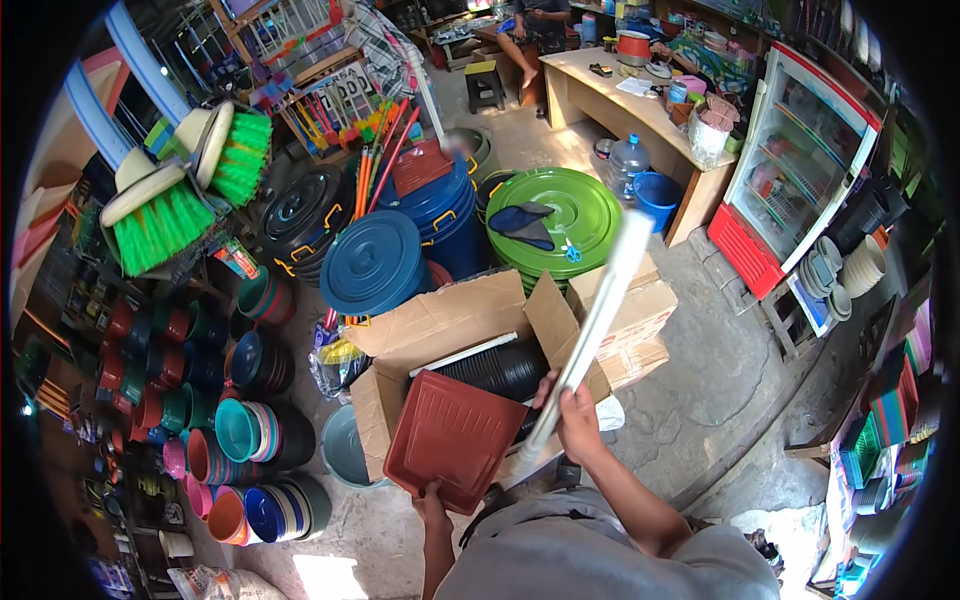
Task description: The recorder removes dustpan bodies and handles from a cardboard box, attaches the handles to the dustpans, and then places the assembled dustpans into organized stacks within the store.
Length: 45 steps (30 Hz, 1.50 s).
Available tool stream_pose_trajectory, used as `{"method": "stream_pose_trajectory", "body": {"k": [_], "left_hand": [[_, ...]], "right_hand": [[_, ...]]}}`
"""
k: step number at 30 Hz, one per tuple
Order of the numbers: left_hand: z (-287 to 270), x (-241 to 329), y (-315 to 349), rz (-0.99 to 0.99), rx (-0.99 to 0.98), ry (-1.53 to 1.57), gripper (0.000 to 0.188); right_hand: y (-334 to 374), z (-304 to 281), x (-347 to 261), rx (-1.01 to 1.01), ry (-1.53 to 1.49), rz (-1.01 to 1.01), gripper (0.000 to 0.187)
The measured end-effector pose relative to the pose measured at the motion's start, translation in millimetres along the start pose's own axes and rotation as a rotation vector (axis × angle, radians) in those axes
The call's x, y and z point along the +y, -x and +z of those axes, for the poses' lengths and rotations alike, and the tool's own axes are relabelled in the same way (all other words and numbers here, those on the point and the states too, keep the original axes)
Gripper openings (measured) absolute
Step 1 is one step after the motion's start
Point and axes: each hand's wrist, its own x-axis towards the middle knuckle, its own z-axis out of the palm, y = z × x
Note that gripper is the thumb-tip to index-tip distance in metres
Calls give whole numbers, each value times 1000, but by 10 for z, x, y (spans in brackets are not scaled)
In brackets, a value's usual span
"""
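the left hand (433,505) is clamped on the near rim of a red-brown tray (455,435), thumb inside. the right hand (578,425) is wrapped around a long white tube (600,325), fingers behind it. the tray hangs over the near left corner of an open cardboard box (425,318), tilted, its inner face up and its ribbed end pointing away from the person; which of its sides is longer cannot be told. the tube's long axis slants from low beside the tray's right edge up to the right, its upper end standing out past the box's right flap.

inside the box, toward the far edge, lies a black ribbed stack (505,370). the far and right flaps are spread wide. closed cartons (635,305) sit just beyond the right edge, while a blue lidded bin (372,262) and a green lid (585,200) stand past the far edge. the widest room is to the right, where concrete floor (725,390) runs from the cartons toward a red-trimmed fridge (800,165). farther off, a blue bucket (657,197) stands by the desk's (575,75) near end.
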Motion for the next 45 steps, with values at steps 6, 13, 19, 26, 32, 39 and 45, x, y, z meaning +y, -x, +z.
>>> {"method": "stream_pose_trajectory", "body": {"k": [6,13,19,26,32,39,45], "left_hand": [[-191,239,-285,91,-36,-34,42],[-137,560,-348,74,-186,120,46],[4,719,-288,-36,-374,199,54],[113,1107,-198,-113,-447,311,43],[140,1353,-117,-134,-464,356,43],[179,1469,-130,-63,-469,335,60],[239,1512,-138,29,-473,244,64]], "right_hand": [[-235,506,-324,226,-428,97,50],[-223,413,-271,324,-1123,244,46],[-117,265,-37,355,-1376,265,45],[-45,459,-313,694,-1248,57,46],[36,708,-531,591,-458,-59,42],[182,422,-378,381,820,-234,45],[403,625,-457,-542,1518,-160,51]]}}
